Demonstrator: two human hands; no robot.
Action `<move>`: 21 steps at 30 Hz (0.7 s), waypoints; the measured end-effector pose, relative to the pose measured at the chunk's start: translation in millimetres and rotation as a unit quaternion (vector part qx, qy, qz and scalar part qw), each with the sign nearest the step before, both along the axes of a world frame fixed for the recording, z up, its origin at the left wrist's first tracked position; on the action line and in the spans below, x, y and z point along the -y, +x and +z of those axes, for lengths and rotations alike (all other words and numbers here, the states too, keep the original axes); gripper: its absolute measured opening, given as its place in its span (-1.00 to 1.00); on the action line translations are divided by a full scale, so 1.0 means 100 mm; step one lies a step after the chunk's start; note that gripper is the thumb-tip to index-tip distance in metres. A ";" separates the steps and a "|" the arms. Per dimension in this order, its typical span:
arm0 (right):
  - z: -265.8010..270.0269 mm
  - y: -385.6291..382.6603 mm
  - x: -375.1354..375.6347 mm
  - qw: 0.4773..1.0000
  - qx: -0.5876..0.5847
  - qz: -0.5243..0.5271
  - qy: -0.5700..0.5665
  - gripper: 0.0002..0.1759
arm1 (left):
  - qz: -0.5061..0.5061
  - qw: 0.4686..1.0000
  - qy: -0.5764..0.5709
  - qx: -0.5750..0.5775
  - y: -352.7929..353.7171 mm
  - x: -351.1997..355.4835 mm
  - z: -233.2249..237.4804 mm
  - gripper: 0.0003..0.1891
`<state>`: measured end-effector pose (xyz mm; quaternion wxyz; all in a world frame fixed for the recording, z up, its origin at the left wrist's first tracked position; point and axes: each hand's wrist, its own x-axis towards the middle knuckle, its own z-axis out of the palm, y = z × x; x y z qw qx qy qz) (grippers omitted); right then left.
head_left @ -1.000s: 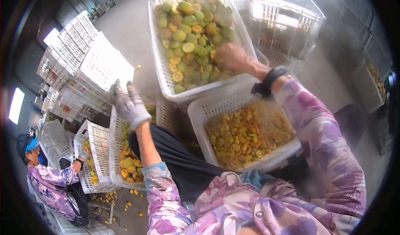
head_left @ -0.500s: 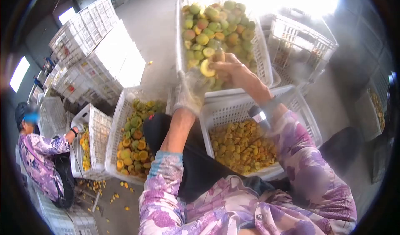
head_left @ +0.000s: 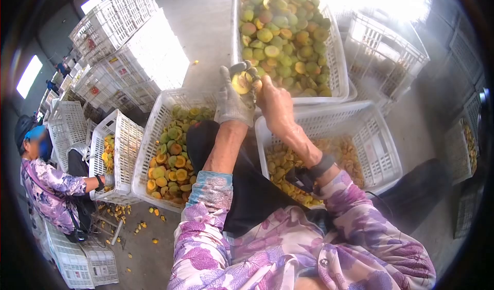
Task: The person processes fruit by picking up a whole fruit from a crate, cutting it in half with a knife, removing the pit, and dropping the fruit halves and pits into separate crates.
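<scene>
In a pale glove with grey fingertips, my left hand (head_left: 236, 97) holds a halved yellow-green fruit (head_left: 241, 83), its cut face showing. My bare right hand (head_left: 277, 102) is closed close against it, fingers at the fruit's right side; what it grips is too small to tell. Beyond the hands stands a white crate (head_left: 235, 32) heaped with green and reddish fruit (head_left: 280, 43). Below my right forearm another white crate (head_left: 383, 151) contains small yellow-orange pieces (head_left: 350, 156). The crate at left (head_left: 146, 151) has halved fruit, green and orange (head_left: 175, 161).
At far left a seated co-worker (head_left: 51, 187) reaches into a white crate (head_left: 126, 151). Stacked white crates (head_left: 123, 53) rise behind. More crates (head_left: 383, 53) stand at right. Fruit pieces (head_left: 139, 225) lie scattered on the floor at lower left.
The view has shifted, and both hands are now nearer together, in front of the far crate. My right hand has drawn back toward me; the fruit half is now in my left hand.
</scene>
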<state>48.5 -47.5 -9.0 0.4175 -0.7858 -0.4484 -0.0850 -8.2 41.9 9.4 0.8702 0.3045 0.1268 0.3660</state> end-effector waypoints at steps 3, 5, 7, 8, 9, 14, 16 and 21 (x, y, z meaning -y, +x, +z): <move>-0.02 -0.03 -0.04 0.999 0.001 -0.017 0.035 -0.79 | 0.039 0.998 0.050 -0.013 -0.02 0.04 0.04 -0.46; -0.01 -0.05 -0.04 1.000 -0.002 -0.021 0.023 -0.80 | 0.065 0.992 0.083 -0.073 -0.08 0.10 0.12 -0.45; 0.05 -0.06 0.00 0.999 0.009 -0.013 0.036 -0.81 | 0.080 0.987 0.097 -0.100 -0.06 0.08 0.11 -0.45; 0.06 -0.06 0.03 0.999 0.021 -0.006 0.050 -0.81 | 0.096 0.981 0.110 -0.125 -0.05 0.07 0.11 -0.44; 0.06 -0.04 0.05 0.999 0.021 -0.007 0.050 -0.81 | 0.095 0.982 0.109 -0.125 -0.05 0.08 0.11 -0.44; 0.04 0.02 0.17 0.997 0.071 0.014 0.012 -0.76 | 0.111 0.970 0.185 -0.113 -0.01 0.02 0.02 -0.39; 0.10 0.01 0.24 0.997 0.069 0.020 -0.014 -0.75 | 0.113 0.968 0.196 -0.113 -0.03 0.05 0.04 -0.39; 0.05 0.06 0.33 0.994 0.067 0.087 0.001 -0.74 | 0.122 0.966 0.198 -0.118 -0.02 0.08 0.06 -0.40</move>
